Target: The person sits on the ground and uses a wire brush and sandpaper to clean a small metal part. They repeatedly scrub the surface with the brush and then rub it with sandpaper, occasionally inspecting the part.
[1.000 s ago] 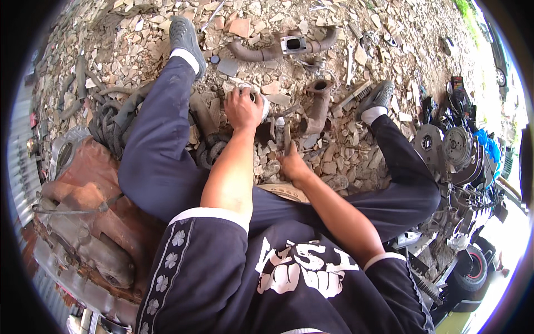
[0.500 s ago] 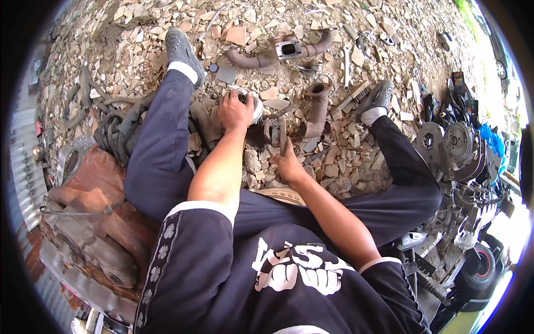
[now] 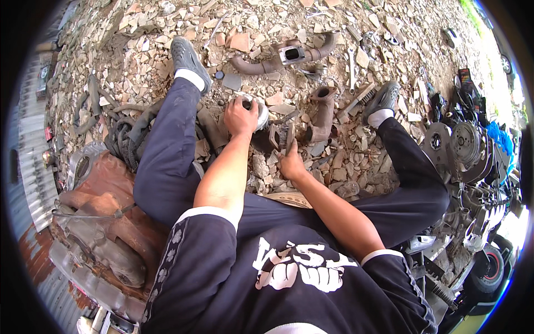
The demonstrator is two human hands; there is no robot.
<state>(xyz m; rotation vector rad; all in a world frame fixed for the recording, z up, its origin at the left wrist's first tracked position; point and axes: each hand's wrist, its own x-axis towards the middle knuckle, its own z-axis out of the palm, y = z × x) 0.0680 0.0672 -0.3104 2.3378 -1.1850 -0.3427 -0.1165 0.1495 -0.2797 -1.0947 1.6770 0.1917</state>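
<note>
My left hand (image 3: pixel 241 118) is closed over a pale, round metal part (image 3: pixel 262 116), its fingers curled around the top near a dark opening. Below and right of that part is a dark, rusty flanged piece (image 3: pixel 273 136); whether the two are joined I cannot tell. In my right hand (image 3: pixel 292 165) is a brush (image 3: pixel 288 135) held upright by its lower end, bristles toward the flanged piece. Whether they touch it is unclear. Just right of the brush a rusty elbow pipe (image 3: pixel 322 114) with a flange on top lies on the stones.
A rusty branched manifold (image 3: pixel 292 54) lies ahead, with a spanner (image 3: pixel 351 69) and another brush (image 3: pixel 357 100) to its right. Dark hoses (image 3: pixel 125 125) and a large rusty casting (image 3: pixel 114 183) are at my left. Metal discs (image 3: pixel 466 139) and engine parts crowd the right. Broken stones cover the ground.
The whole view has shifted slightly, so everything sits a little lower and further right. The brush's bristles show more clearly now. Both hands keep their grips.
</note>
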